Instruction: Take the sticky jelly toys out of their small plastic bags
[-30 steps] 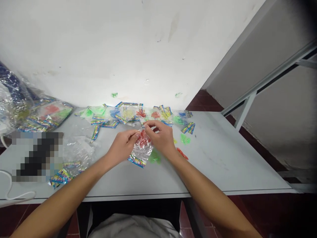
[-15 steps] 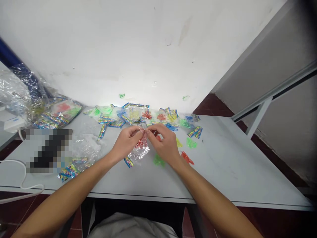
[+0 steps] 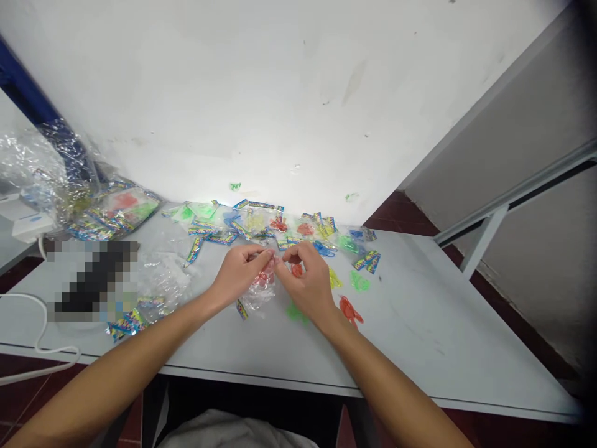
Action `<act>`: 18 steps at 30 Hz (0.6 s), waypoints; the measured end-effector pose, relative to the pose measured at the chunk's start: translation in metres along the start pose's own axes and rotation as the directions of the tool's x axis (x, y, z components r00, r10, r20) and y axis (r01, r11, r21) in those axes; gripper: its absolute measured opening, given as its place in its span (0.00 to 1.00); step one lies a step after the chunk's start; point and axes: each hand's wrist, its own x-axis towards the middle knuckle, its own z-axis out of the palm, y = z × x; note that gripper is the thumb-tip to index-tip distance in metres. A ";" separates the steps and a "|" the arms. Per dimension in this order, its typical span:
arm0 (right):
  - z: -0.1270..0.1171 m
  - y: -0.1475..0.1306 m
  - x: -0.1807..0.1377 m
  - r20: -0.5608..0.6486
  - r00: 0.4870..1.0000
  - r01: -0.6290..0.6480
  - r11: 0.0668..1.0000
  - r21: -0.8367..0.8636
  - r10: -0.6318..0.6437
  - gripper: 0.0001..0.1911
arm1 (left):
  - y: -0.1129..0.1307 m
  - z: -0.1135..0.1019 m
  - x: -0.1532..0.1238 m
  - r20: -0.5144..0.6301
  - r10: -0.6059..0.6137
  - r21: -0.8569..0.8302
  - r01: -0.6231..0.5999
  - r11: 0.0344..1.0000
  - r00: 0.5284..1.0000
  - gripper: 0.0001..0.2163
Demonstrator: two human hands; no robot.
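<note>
- Clearly, the worktop (image 3: 420, 323) is crowded with loose jelly toys (image 3: 349, 308) and packets (image 3: 261, 218); a slipped piece could vanish among them.
- Both hands, left hand (image 3: 237, 277) and right hand (image 3: 308, 280), pinch the clear packet (image 3: 261, 292) just above the worktop centre; tugging apart could tear it.
- Its red contents are blurred, half hidden by fingers.
</note>
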 end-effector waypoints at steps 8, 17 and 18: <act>0.004 0.005 -0.001 0.126 0.992 0.040 0.992 -0.120 -0.025 0.12 | 0.002 0.001 -0.003 -0.021 0.051 0.020 -0.050 0.999 0.998 0.18; -0.001 0.013 0.002 0.150 0.974 0.187 0.975 -0.123 -0.168 0.13 | 0.002 -0.002 -0.003 -0.013 0.078 0.081 -0.077 0.994 0.997 0.19; -0.003 0.015 0.004 0.141 0.976 0.186 0.974 -0.126 -0.168 0.13 | 0.003 -0.004 -0.002 -0.024 0.086 0.091 -0.084 0.992 0.996 0.19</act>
